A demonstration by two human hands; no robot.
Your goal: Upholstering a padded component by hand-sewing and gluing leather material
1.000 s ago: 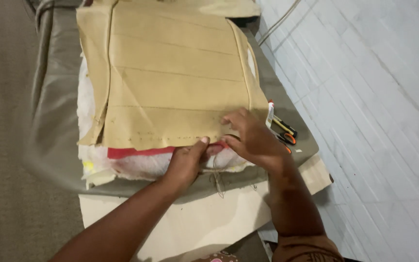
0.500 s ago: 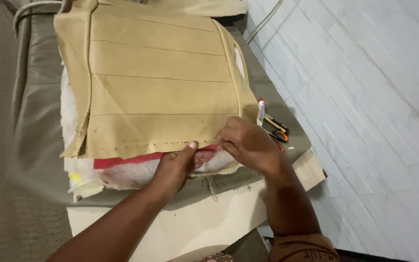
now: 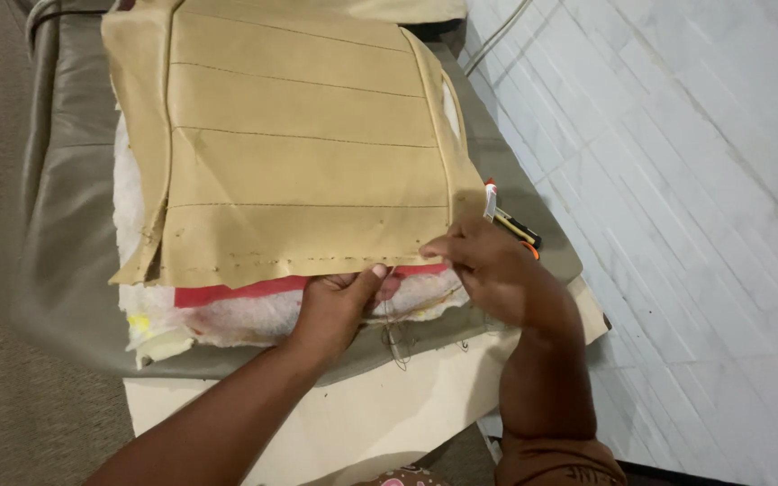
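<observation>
A tan stitched leather seat cover (image 3: 299,153) lies over white foam padding (image 3: 227,315) with a red strip (image 3: 236,291) showing at its near edge. My left hand (image 3: 339,301) pinches the near edge of the cover, thumb on top. Just to the right, my right hand (image 3: 488,265) grips the same edge near its right corner, fingers curled over it. A thin thread or wire (image 3: 393,333) hangs below the hands.
The cover rests on a grey leather sheet (image 3: 65,243) spread over a pale board (image 3: 389,405). A white marker (image 3: 490,200) and a yellow-black tool (image 3: 520,229) lie at the right edge. A white tiled floor (image 3: 677,225) is to the right.
The view has drifted so the cover sits further right and lower in frame. Both hands stay on the near edge, with the right hand lower on the corner.
</observation>
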